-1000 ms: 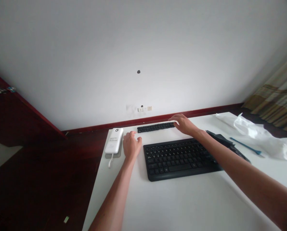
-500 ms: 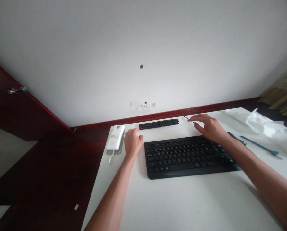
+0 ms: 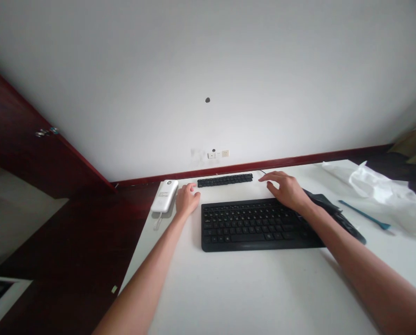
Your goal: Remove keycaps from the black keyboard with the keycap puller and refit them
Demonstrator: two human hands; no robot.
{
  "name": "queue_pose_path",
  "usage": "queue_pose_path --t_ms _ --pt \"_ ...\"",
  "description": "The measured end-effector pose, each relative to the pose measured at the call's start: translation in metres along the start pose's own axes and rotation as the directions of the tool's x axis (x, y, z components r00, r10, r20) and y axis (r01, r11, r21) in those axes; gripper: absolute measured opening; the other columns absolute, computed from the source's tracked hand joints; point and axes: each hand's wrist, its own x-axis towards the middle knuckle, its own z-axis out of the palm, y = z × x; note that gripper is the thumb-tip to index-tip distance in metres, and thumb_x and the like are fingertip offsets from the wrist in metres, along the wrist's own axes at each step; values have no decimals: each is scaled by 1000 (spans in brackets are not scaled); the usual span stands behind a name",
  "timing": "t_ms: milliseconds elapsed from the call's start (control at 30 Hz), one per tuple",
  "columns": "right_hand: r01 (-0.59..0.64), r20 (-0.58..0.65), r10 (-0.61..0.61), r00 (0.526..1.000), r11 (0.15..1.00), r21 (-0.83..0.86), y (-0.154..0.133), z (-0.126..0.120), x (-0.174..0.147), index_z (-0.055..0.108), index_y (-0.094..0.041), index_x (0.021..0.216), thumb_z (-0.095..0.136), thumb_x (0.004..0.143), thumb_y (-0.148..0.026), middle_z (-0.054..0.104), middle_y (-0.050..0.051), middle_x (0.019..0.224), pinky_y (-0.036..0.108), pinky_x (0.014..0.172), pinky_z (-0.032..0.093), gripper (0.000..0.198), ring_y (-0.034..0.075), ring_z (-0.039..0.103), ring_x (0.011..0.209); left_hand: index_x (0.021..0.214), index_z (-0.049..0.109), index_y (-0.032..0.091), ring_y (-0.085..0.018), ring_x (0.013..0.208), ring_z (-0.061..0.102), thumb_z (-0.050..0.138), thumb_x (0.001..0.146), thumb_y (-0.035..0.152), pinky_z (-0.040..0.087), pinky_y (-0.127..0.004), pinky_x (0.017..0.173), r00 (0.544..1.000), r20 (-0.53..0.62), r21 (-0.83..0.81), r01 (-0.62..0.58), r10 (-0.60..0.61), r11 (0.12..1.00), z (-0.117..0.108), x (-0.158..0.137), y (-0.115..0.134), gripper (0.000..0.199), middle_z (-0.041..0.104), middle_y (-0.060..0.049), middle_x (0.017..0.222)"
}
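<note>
A black keyboard lies on the white table in front of me. Behind it is a narrow black strip of keys, parallel to its back edge. My left hand rests at the strip's left end, thumb and forefinger apart, with the forefinger close to or touching that end. Over the keyboard's back right corner, my right hand reaches past the strip's right end, fingers stretched and nothing visible in them. A thin dark cable runs just beyond its fingertips. My right forearm hides the keyboard's right part.
A white power bank with a short strap lies left of my left hand. Right of the keyboard are a crumpled black item, a blue pry tool and white plastic wrapping. A wall with sockets stands behind the table.
The view has shifted slightly, so the table items appear further left. More of the crumpled black item shows beside my right forearm. Both hands keep about the same places by the strip.
</note>
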Motion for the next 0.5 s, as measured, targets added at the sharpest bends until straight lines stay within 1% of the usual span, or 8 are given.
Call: queue_pose_path --t_ms 67,167,267,367,433,500 --pt "-45 25 44 999 998 41 -2 5 -1 76 -22 109 52 91 -17 77 6 110 40 95 55 31 26 71 99 120 67 24 -23 105 61 59 85 21 45 -33 93 1000 21 2 -14 14 1000 -1 4 0 36 68 -5 108" --pt "-152 101 141 985 981 117 -3 12 -3 74 -21 118 52 91 -17 77 6 104 32 85 56 35 20 72 84 120 66 24 -23 103 60 59 86 21 45 -33 93 999 -11 38 -48 49 998 -1 7 0 35 68 -5 106" --pt "-255 170 232 958 958 129 2 18 -2 68 -20 128 52 93 -18 77 5 102 30 84 54 39 19 73 85 119 66 24 -24 101 60 61 85 22 46 -34 92 998 -27 38 -64 65 997 1 5 -1 35 68 -4 104" --pt "-352 202 339 919 936 29 12 25 9 66 -18 129 53 93 -20 79 6 98 31 85 51 39 23 73 89 119 67 24 -24 100 60 62 84 22 46 -34 91 997 -30 19 -77 78 997 2 3 -1 35 68 -4 103" --pt "-393 245 397 885 917 -67 19 29 21 68 -15 124 54 92 -20 79 8 97 31 85 50 36 25 73 91 119 67 24 -24 100 60 62 84 22 46 -34 91 996 -35 24 -85 86 996 2 3 -1 35 68 -4 102" --pt "-407 287 431 856 903 -142 23 34 34 72 -15 117 55 91 -18 79 10 99 30 86 49 32 26 73 95 120 67 24 -24 99 60 61 85 22 46 -34 91 994 -35 33 -102 103 994 2 3 0 36 67 -4 102"
